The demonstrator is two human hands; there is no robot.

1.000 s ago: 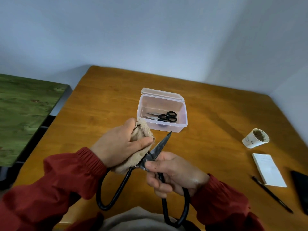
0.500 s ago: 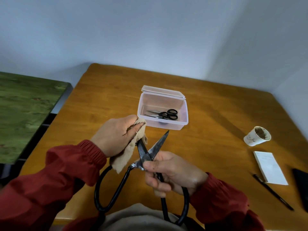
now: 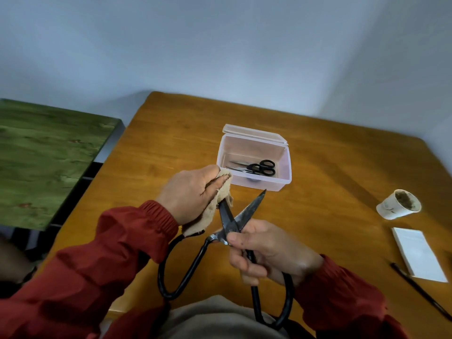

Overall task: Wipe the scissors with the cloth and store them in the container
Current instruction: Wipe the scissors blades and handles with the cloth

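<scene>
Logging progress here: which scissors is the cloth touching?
The large scissors, gripped by the right hand; the left hand grips the cloth around one blade. The small scissors lie untouched in the container.

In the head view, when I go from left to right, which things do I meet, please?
Green table → left hand holding the cloth → clear container → paper cup. The big scissors and right hand span the middle, so I leave them out.
</scene>
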